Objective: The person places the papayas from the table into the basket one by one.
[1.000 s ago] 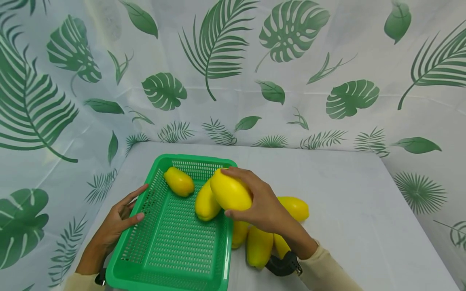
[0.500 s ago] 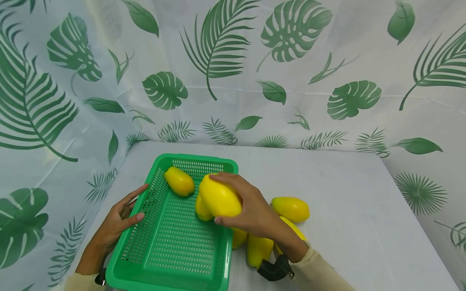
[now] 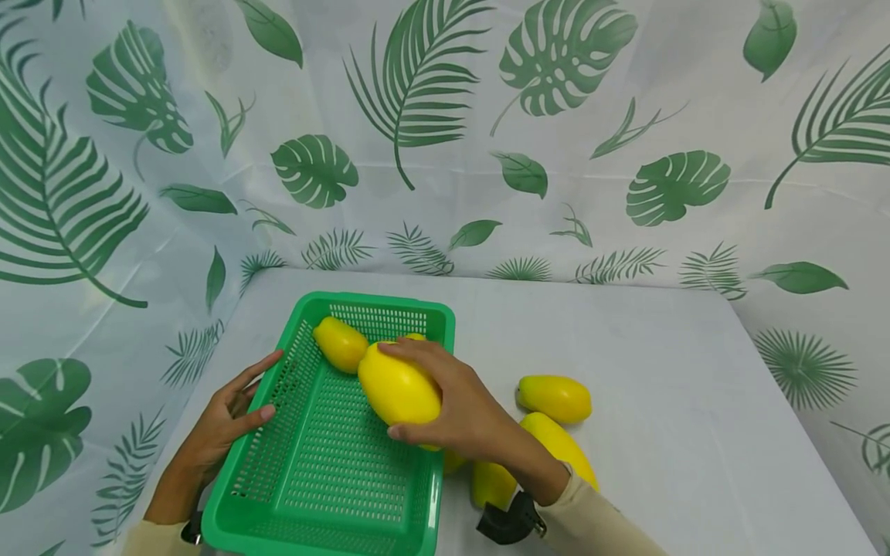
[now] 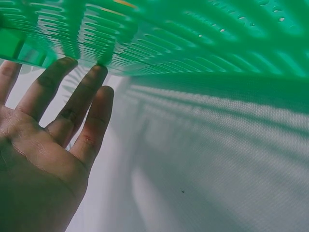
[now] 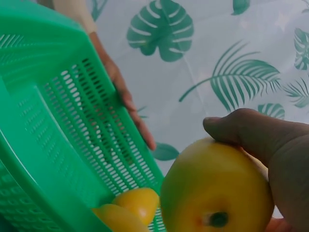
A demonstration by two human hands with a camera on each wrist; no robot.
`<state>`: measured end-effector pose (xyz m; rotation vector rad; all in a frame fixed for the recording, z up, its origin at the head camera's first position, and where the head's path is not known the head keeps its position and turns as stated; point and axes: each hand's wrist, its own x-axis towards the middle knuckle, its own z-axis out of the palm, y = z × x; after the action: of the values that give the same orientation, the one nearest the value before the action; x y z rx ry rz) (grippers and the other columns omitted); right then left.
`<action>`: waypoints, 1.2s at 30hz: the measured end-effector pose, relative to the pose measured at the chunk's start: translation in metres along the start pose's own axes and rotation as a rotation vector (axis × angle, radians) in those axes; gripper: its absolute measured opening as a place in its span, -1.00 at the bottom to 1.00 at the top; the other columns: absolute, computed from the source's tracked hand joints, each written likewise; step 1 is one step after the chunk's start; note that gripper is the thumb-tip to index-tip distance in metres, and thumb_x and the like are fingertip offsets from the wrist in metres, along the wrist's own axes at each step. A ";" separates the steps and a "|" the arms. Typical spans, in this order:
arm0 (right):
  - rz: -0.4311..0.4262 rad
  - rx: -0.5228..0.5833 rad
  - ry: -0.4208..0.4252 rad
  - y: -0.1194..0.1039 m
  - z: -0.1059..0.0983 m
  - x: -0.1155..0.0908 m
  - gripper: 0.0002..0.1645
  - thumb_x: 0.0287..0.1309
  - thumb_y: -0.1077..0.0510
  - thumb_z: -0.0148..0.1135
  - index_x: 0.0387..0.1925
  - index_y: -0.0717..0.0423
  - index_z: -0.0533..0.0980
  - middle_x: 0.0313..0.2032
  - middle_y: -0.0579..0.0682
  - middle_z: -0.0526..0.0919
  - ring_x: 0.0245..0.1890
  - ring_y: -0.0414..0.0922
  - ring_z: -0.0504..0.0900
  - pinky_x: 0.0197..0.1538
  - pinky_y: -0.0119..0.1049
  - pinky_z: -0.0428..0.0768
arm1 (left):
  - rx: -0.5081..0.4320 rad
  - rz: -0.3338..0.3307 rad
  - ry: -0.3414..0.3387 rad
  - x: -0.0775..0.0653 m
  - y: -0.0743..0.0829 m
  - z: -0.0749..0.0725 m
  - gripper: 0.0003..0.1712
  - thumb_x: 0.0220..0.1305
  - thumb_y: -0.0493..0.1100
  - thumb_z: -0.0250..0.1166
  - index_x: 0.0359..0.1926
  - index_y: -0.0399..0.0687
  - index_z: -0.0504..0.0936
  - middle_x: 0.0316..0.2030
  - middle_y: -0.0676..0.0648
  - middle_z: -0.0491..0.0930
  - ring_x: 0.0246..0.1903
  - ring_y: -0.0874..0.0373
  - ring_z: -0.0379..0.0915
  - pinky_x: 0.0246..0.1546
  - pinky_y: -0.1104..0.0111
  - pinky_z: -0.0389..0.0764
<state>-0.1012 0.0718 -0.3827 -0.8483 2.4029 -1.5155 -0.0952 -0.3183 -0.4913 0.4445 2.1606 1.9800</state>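
Note:
In the head view my right hand (image 3: 452, 394) grips a yellow papaya (image 3: 398, 384) from its right side, holding it over the green basket (image 3: 448, 332). The right wrist view shows this papaya's stem end, greenish on one side, with the thumb on top. A papaya (image 3: 341, 344) lies in the basket's far left corner. Another papaya (image 3: 416, 337) is mostly hidden behind the held one. My left hand (image 3: 221, 423) rests at the basket's left rim, its thumb over the edge. Seen from the left wrist, its straight fingers (image 4: 91, 130) lie against the outer wall.
Right of the basket, on the white tabletop (image 3: 667, 371), lie several more papayas, including one papaya (image 3: 555, 398) farther back and a larger papaya (image 3: 556, 444) partly behind the right forearm. A leaf-printed sheet (image 3: 431, 193) stands behind and beside the table.
My right hand has carried its papaya leftward and slightly down, farther over the basket. It now covers most of the papaya beneath. The left hand and basket keep their place.

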 end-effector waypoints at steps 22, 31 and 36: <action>0.080 -0.019 0.148 0.020 -0.044 -0.025 -0.21 0.31 0.03 0.52 0.50 -0.34 0.43 0.47 -0.21 0.49 0.41 0.04 0.53 0.39 0.02 0.62 | 0.017 -0.028 0.020 0.000 0.004 0.003 -0.15 0.53 -0.43 0.13 0.72 0.01 0.09 0.62 0.10 0.23 0.39 0.30 0.47 0.17 0.38 0.67; 0.099 -0.077 0.209 0.034 -0.070 -0.039 -0.16 0.26 0.06 0.56 0.51 -0.29 0.43 0.48 -0.14 0.49 0.43 0.08 0.51 0.43 0.17 0.56 | -0.016 -0.023 0.002 0.000 0.002 0.000 -0.14 0.53 -0.42 0.13 0.72 0.00 0.07 0.57 0.04 0.34 0.36 0.25 0.51 0.13 0.31 0.73; 0.159 -0.126 0.223 0.042 -0.079 -0.046 -0.14 0.24 0.01 0.58 0.51 -0.35 0.43 0.49 -0.12 0.49 0.44 0.09 0.50 0.43 0.25 0.52 | -0.031 -0.016 -0.007 -0.001 0.001 0.000 -0.14 0.54 -0.41 0.13 0.72 -0.01 0.05 0.57 0.01 0.35 0.36 0.22 0.53 0.12 0.29 0.73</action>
<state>-0.1128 0.1718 -0.3888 -0.5174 2.6753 -1.4808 -0.0946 -0.3186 -0.4906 0.4267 2.1196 1.9977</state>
